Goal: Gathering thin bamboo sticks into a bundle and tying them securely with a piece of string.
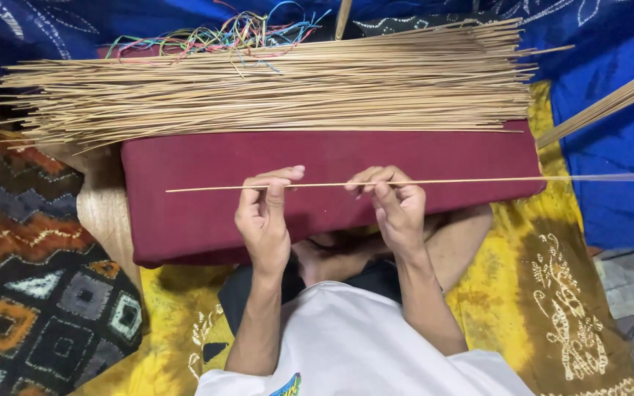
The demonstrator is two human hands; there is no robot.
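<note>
One thin bamboo stick point(464, 180) lies level across both my hands, above a dark red cushion point(185, 220). My left hand point(263, 220) pinches it near its left part, thumb and fingertips closed on it. Close beside it, my right hand point(396, 209) grips the same stick with curled fingers. The stick's right end runs past the cushion and blurs toward the frame's edge. A big heap of similar thin sticks point(273, 92) rests along the cushion's far side.
Coloured threads point(214, 37) lie tangled behind the heap. More sticks point(610, 103) slant in at the right over blue cloth point(618, 169). A yellow patterned cloth point(552, 293) covers the floor, and a dark geometric cloth point(31, 293) lies to the left.
</note>
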